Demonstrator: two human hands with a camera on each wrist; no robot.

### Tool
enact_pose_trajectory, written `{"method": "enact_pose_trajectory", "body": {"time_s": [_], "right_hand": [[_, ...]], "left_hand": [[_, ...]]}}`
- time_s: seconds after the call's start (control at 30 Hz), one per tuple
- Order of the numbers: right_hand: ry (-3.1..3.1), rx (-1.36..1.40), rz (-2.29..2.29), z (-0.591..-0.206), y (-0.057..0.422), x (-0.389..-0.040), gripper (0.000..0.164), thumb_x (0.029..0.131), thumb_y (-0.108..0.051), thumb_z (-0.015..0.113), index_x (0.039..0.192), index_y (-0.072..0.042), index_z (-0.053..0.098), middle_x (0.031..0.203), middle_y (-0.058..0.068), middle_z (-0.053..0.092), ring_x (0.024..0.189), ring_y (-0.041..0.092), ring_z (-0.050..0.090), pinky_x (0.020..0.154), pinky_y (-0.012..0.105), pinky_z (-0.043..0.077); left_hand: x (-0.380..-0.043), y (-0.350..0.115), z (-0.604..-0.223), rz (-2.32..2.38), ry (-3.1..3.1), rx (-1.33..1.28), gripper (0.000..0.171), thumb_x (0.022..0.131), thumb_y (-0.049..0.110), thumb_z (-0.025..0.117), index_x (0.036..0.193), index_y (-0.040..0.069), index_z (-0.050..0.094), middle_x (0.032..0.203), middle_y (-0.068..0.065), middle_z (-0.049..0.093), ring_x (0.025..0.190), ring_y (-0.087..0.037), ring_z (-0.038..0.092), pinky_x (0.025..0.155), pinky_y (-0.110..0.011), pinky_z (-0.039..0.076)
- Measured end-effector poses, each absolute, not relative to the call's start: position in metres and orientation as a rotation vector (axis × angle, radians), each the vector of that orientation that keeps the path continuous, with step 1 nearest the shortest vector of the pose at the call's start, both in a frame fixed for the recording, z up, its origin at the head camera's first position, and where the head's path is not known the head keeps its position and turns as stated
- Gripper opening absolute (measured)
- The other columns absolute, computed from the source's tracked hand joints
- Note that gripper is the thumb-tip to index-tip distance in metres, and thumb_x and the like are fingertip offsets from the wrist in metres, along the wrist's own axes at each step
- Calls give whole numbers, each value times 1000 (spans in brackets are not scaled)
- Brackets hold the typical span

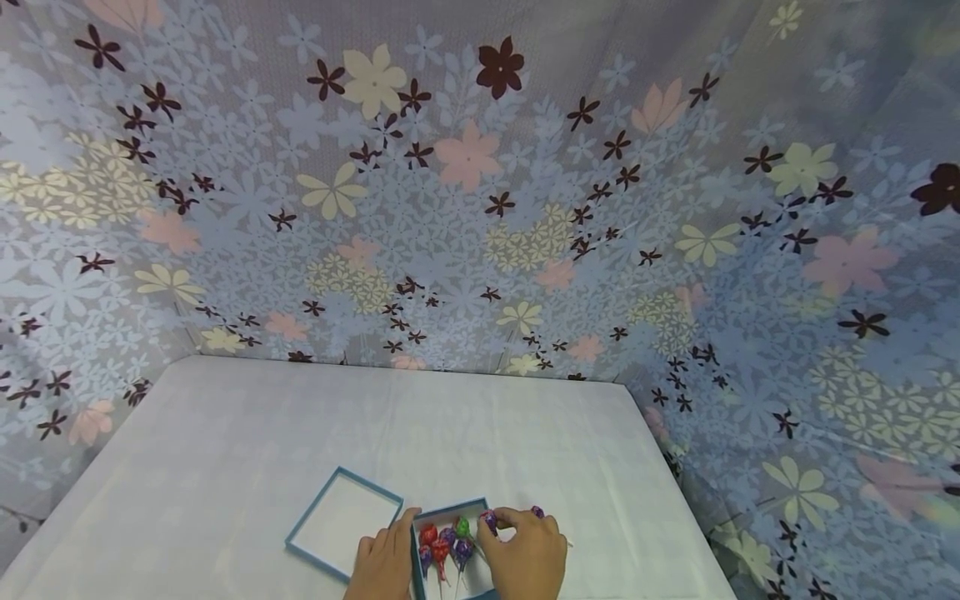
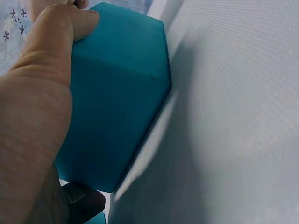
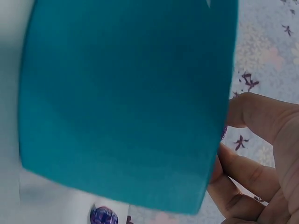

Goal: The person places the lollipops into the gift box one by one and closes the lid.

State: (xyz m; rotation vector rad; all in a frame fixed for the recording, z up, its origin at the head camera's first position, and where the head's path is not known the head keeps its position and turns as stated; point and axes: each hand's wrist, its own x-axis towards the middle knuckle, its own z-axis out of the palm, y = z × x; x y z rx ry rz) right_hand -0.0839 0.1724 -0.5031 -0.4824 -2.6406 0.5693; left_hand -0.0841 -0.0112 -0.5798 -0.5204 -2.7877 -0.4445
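Observation:
My left hand point(image 1: 382, 560) holds the left side of a blue box point(image 1: 451, 507); in the left wrist view its thumb hooks over the top edge of the teal wall point(image 2: 112, 112) and the fingers lie at the far corner. Inside the box lie several wrapped lollipops: red ones point(image 1: 440, 548), a green one point(image 1: 462, 527) and purple ones point(image 1: 462, 550). Over the right part of the box, my right hand point(image 1: 528, 554) pinches a purple lollipop point(image 1: 490, 520) between thumb and fingers. The box wall point(image 3: 126, 102) hides most of that lollipop in the right wrist view.
A matching blue-edged lid point(image 1: 345, 521) with a white inside lies left of the box. Another purple lollipop point(image 1: 537, 512) lies on the white table point(image 1: 405, 417) beyond my right hand. Flower-patterned cloth point(image 1: 465, 217) hangs behind and beside the table.

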Motion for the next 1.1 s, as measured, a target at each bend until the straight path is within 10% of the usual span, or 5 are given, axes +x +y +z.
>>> {"method": "enact_pose_trajectory", "body": {"time_s": [1.1], "right_hand": [[-2708, -289, 491, -523, 151, -83, 20, 64, -39, 88, 73, -24, 78, 66, -7, 69, 64, 12, 47, 66, 37, 38]], "left_hand": [[-86, -10, -588, -347, -2638, -514, 77, 68, 26, 81, 133, 3, 46, 98, -1, 59, 72, -13, 42, 65, -29, 28]]}}
